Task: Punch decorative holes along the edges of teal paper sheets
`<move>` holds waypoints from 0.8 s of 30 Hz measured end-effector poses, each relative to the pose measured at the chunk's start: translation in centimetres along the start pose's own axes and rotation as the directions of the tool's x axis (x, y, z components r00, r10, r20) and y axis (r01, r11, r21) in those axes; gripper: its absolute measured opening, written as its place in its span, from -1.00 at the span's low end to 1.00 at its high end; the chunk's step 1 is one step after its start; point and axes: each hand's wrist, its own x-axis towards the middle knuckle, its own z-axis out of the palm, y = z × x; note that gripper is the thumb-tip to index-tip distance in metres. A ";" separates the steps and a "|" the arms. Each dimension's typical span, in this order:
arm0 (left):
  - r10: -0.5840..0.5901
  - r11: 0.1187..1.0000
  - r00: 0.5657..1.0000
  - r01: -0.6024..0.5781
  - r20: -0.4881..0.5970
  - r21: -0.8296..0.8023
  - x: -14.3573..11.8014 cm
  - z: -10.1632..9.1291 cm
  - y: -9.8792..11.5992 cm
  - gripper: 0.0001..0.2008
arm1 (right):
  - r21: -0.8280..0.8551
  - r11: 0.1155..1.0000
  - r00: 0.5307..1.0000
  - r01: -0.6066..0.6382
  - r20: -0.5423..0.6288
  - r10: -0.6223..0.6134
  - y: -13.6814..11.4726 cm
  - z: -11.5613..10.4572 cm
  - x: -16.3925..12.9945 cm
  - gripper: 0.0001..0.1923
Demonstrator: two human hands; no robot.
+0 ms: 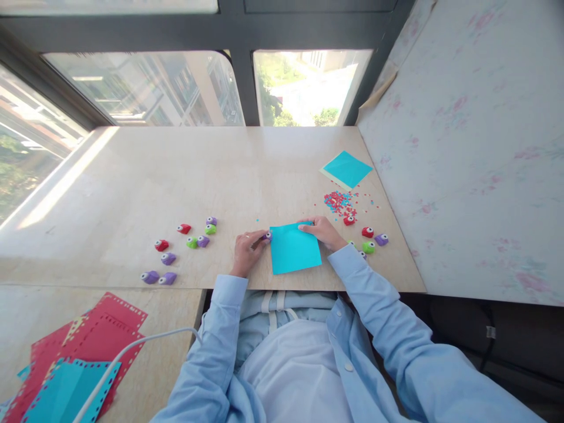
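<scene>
A purple craft punch (267, 235) is pinched in my left hand (248, 251), at the upper left edge of a square blue sheet of paper (294, 249). My right hand (325, 232) grips that sheet by its upper right corner, thumb on top and fingers partly hidden beneath. Close to the right wrist, several more punches lie on the table, among them a red punch (367, 232), a green punch (369, 247) and a purple punch (381, 239); the sleeve hides some partly.
Left on the table (176, 176) are several punches, including a red punch (161, 245). Red and blue confetti (339, 202) lies below stacked blue paper (348, 168). Hole-edged red sheets (101, 329) and a white cable (132, 346) are lower left. A flowered wall (467, 153) bounds the right.
</scene>
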 end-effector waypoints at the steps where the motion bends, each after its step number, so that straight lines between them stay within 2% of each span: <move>1: 0.014 1.000 1.000 -0.014 -0.005 0.008 0.0 0.1 0.0 -0.80 | -0.002 1.000 1.000 0.003 0.002 -0.003 0.0 0.0 0.0 -0.50; 7: 0.044 0.981 0.998 -0.036 -0.039 0.188 -0.6 0.5 0.3 -0.66 | 0.017 1.000 1.000 0.001 0.006 -0.001 0.0 -0.1 -0.1 -0.49; 10: 0.080 0.972 0.996 -0.070 -0.034 0.222 -0.7 0.6 0.5 -0.74 | 0.022 1.000 1.000 -0.001 -0.002 0.001 0.1 0.0 -0.1 -0.50; 13: 0.113 0.976 0.993 -0.104 -0.038 0.192 -0.7 0.5 0.6 -0.80 | 0.005 1.000 1.000 -0.001 -0.005 0.001 0.1 0.2 0.0 -0.50; 18: 0.078 0.993 0.996 -0.074 -0.036 0.093 -0.8 0.3 0.6 -0.79 | -0.015 1.000 1.000 0.006 -0.004 -0.006 0.3 0.5 0.1 -0.49; 24: 0.036 0.999 0.999 -0.037 -0.022 -0.015 -1.1 0.1 0.5 -0.75 | -0.157 0.987 0.997 0.039 -0.062 -0.049 0.2 1.0 -0.6 -0.56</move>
